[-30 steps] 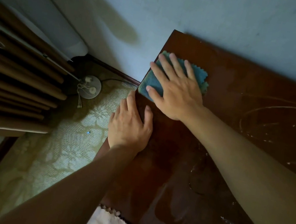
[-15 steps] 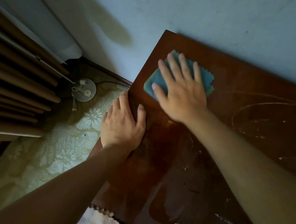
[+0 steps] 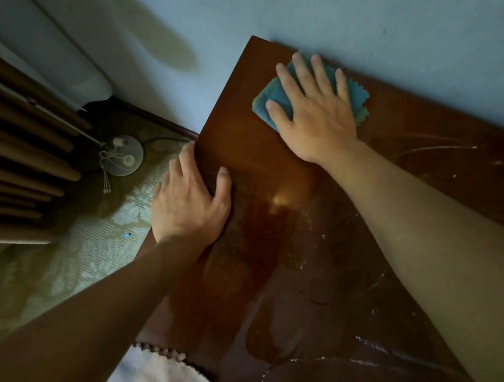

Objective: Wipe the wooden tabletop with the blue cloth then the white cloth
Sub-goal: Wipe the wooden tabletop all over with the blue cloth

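The dark wooden tabletop [image 3: 395, 232] fills the right half of the head view, with wet smears and pale streaks on it. A folded blue cloth [image 3: 274, 96] lies near its far left corner, close to the wall. My right hand [image 3: 315, 108] presses flat on the cloth with fingers spread. My left hand [image 3: 190, 201] grips the table's left edge, thumb on top and fingers over the side. A white fluffy cloth [image 3: 163, 380] lies at the near left edge, partly cut off by the frame.
A pale blue wall [image 3: 336, 13] runs along the table's far edge. Left of the table lies a patterned green floor [image 3: 78, 246], with a round white cord fitting [image 3: 123, 155] and brown pleated curtains [image 3: 3, 160].
My right hand has slid the blue cloth away from the table's left edge toward the far wall and a little right. My left hand stays on the left edge.
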Action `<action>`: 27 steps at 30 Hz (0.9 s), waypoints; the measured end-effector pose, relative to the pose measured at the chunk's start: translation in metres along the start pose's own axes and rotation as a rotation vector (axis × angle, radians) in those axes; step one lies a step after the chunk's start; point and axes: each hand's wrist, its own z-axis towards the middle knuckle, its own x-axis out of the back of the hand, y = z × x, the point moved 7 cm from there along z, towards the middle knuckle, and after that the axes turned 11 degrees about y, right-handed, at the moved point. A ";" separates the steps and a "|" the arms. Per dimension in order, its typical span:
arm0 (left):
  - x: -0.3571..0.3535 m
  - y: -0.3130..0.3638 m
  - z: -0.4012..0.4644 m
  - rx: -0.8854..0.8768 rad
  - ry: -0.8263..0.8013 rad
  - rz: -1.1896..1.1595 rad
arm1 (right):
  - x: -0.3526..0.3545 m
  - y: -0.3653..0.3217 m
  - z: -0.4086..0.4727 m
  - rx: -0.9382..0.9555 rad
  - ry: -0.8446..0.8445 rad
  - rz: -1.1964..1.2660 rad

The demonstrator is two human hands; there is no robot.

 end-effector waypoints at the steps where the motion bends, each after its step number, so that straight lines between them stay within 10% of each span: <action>1: 0.000 0.000 0.000 -0.005 0.000 -0.004 | 0.001 -0.005 -0.010 -0.016 0.004 0.006; 27: 0.003 0.005 -0.002 -0.100 0.008 -0.081 | 0.009 -0.059 -0.161 0.037 -0.020 0.042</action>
